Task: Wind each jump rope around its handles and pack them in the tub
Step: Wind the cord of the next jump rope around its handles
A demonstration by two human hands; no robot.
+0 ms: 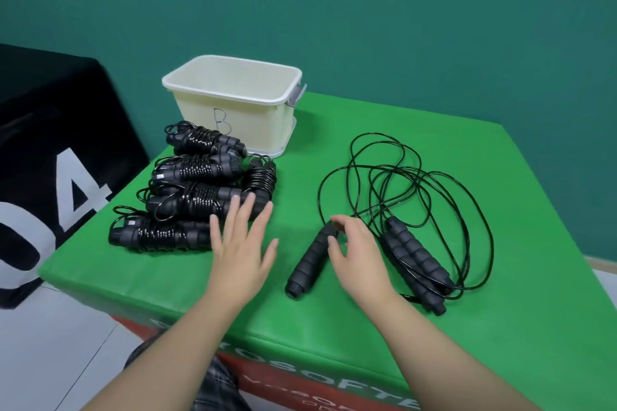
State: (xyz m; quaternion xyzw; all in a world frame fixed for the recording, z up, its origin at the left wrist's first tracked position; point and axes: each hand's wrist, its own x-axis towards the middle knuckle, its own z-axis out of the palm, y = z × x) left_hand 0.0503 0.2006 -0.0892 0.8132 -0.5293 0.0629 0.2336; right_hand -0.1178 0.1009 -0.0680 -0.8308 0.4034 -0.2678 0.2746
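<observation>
Palm-down left hand (pixel 241 245) spread, right hand (pixel 359 255) curled

A single head-worn camera looked forward and steeply down from the person's side of the green box top (pixel 434 327). It sat close, with both forearms entering from the bottom edge. The wide lens bent straight edges. The view faced the teal wall (pixel 367 3) at the far side, took in the black box (pixel 50 130) on the left, and showed floor at both lower corners.
</observation>
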